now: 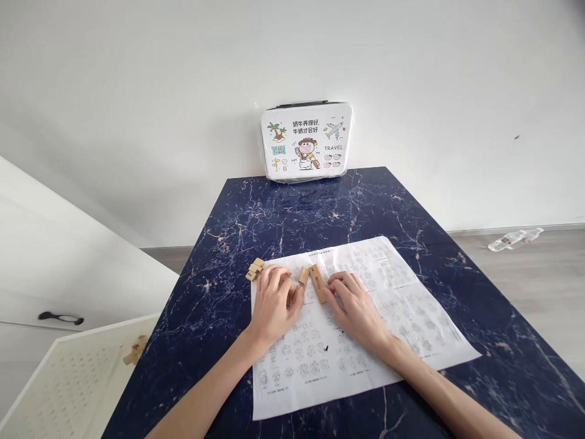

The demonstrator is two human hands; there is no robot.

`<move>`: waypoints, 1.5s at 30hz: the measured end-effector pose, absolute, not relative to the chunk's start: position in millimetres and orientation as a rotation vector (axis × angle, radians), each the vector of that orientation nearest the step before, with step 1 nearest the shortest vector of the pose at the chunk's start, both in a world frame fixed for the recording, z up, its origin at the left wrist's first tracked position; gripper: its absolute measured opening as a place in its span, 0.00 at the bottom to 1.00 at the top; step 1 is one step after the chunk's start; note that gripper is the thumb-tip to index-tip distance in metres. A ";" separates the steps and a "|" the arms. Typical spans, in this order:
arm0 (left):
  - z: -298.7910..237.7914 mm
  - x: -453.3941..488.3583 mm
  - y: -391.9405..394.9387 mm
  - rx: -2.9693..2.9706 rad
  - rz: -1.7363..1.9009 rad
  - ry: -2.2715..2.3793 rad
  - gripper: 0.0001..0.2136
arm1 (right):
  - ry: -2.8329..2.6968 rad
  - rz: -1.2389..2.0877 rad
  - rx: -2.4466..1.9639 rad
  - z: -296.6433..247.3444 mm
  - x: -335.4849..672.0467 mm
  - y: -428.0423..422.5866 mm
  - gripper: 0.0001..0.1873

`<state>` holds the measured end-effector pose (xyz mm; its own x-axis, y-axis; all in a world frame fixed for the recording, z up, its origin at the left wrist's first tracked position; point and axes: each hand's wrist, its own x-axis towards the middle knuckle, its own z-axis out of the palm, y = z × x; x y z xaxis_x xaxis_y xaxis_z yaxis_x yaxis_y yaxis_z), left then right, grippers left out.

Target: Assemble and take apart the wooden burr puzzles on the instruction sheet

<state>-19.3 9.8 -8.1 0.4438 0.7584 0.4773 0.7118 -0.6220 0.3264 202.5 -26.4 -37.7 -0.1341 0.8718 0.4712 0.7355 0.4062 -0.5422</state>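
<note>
My left hand [274, 302] rests on a printed paper sheet [365, 347], its fingers bent and apart. Beside its fingertips, at the sheet's upper left corner, lie several small wooden puzzle pieces [256, 268], one marked 3. A short notched wooden piece [303, 277] lies by the left thumb. My right hand [359, 311] lies on the sheet with loosely bent, spread fingers. Its thumb touches the lower end of a notched wooden puzzle piece [317, 283] marked 2. What lies under the left fingers is partly hidden.
The dark blue marble-patterned table [292, 225] reaches back to a white wall. A white case [306, 140] with cartoon prints stands at its far edge. Left of the table is a white perforated surface [68, 384] with a wooden piece [136, 350]. Clear plastic packaging [514, 239] lies on the floor.
</note>
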 end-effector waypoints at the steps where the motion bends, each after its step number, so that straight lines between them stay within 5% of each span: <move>1: -9.4 -19.3 10.1 2.598 0.924 1.333 0.07 | -1.930 0.229 -1.365 -37.3 202.1 -27.0 0.11; 5: -13.1 -18.9 10.4 2.574 0.924 1.307 0.07 | -1.980 0.262 -1.318 -37.4 200.6 -28.4 0.04; 9: -12.5 -19.1 9.5 2.552 0.941 1.248 0.12 | -2.045 0.297 -1.265 -38.4 200.3 -28.7 0.19; 14: -11.0 -19.5 9.3 2.547 0.956 1.226 0.13 | -2.189 0.352 -1.159 -34.7 199.4 -30.5 0.21; 29: -6.2 -19.0 4.4 2.545 0.989 1.086 0.20 | -2.119 0.465 -0.960 -21.5 196.0 -34.2 0.13; 38: 0.4 -16.8 -7.1 2.366 0.480 0.573 0.32 | -2.235 0.507 -0.943 -34.4 195.9 -39.3 0.13; 45: -0.1 -16.5 -4.1 2.335 0.455 0.648 0.28 | -2.258 0.518 -0.952 -38.0 195.8 -38.8 0.10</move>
